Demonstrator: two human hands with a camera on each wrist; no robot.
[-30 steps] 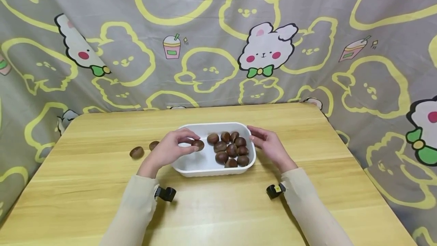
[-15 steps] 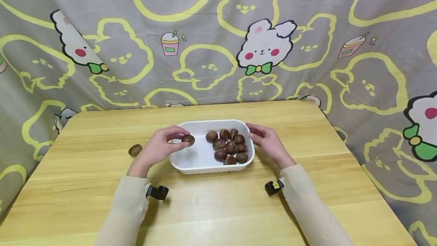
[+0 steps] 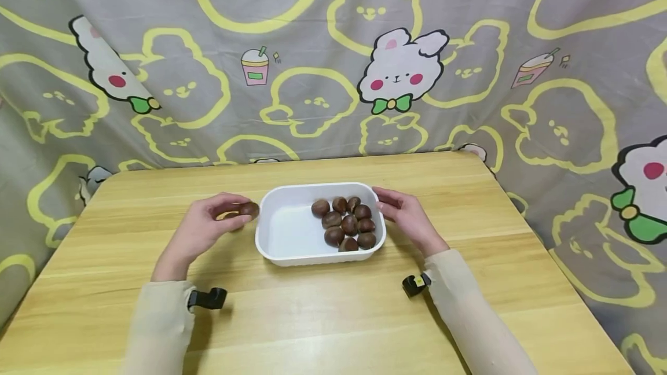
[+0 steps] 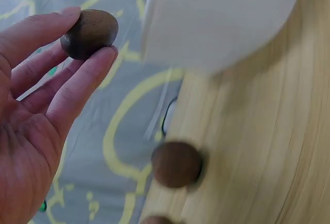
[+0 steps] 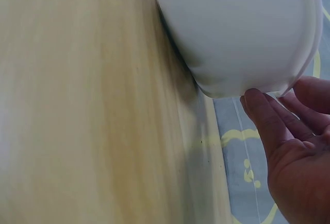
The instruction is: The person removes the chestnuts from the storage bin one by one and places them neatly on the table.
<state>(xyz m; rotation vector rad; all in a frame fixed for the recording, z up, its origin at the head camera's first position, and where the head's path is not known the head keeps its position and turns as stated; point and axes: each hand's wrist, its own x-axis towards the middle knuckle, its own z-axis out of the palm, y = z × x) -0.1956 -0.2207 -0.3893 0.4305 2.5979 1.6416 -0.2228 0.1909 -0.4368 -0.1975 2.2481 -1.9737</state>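
My left hand (image 3: 200,225) pinches a chestnut (image 3: 249,209) between thumb and fingertips, just outside the left end of a white dish (image 3: 268,253). The left wrist view shows this chestnut (image 4: 93,32) held up off the table. Several brown chestnuts (image 3: 350,224) lie bunched in the right half of the dish. At the dish's right end, my right hand (image 3: 409,220) holds the rim, with fingertips (image 5: 253,96) against the outer wall. Two more chestnuts lie on the table in the left wrist view, a whole one (image 4: 178,165) and one cut by the frame edge (image 4: 157,220).
A light wooden table (image 3: 323,311) carries the dish. Behind it and along the sides hangs a grey curtain (image 3: 307,33) with yellow cartoon outlines. Each wrist wears a small black camera, one on the left (image 3: 208,298) and one on the right (image 3: 415,285).
My left hand has moved left, carrying its chestnut out from over the dish past the left rim. My right hand stays at the right end, and the bunched chestnuts keep their places.
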